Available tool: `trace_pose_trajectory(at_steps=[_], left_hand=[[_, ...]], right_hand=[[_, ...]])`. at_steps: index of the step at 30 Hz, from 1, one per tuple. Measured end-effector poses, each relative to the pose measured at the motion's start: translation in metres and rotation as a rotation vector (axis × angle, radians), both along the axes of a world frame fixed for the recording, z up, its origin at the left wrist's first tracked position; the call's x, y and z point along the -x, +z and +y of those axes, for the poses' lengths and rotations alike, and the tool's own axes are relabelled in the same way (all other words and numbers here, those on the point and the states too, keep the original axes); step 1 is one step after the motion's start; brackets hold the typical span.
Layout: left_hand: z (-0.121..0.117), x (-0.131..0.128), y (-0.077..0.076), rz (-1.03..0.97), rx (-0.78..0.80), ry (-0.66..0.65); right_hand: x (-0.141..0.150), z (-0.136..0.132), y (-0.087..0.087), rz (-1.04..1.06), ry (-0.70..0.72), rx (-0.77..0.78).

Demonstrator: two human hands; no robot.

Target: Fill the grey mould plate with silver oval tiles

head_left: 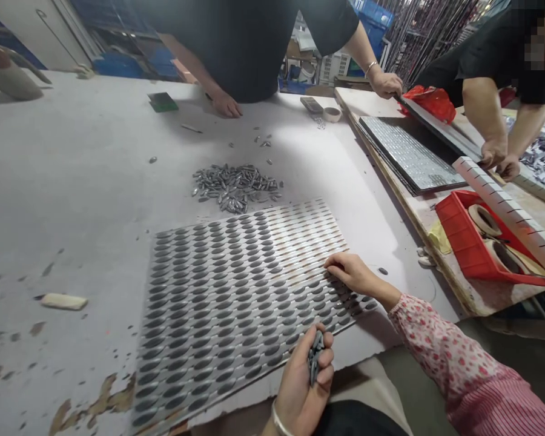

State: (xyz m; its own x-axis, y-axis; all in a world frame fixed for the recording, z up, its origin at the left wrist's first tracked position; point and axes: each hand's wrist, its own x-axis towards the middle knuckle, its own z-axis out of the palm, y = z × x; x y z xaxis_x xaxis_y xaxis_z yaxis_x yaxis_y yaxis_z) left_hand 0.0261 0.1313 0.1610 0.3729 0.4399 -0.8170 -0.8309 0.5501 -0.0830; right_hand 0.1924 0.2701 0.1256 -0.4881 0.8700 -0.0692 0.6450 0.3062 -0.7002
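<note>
My left hand [305, 378], palm up with a bangle on the wrist, curls around several small grey oval pieces [315, 357] at the board's near edge. My right hand [352, 274], in a pink patterned sleeve, has thumb and forefinger pinched together over the board's right part. Whatever lies between those fingertips is too small to make out. The flat board [227, 315] carries rows of dark grey ovals on its left and near parts. Its far right part shows bare pale slots [304, 236]. Just beyond the board lies a loose pile of the same pieces [236, 184].
A white-handled tool [63, 301] lies on the white table [95, 200] at left. At right are a red bin [463, 242] with tape rolls, a long pale strip [508, 212] and stacked panels [413, 151]. Two co-workers stand opposite, one hand [227, 104] resting on the table.
</note>
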Motion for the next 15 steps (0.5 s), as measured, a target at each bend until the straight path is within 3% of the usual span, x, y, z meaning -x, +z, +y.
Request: trace_pose_trajectory(at_steps=[7, 11, 15], left_hand=[[-0.004, 0.001, -0.005, 0.039, -0.009, -0.035], [-0.009, 0.004, -0.022, 0.026, -0.069, -0.054], [-0.008, 0.016, -0.042, 0.068, -0.107, -0.153]], right_hand=[[0.005, -0.007, 0.002, 0.024, -0.097, 0.090], [-0.002, -0.009, -0.014, -0.046, -0.088, 0.043], [0.003, -0.006, -0.031, -0.192, -0.037, -0.103]])
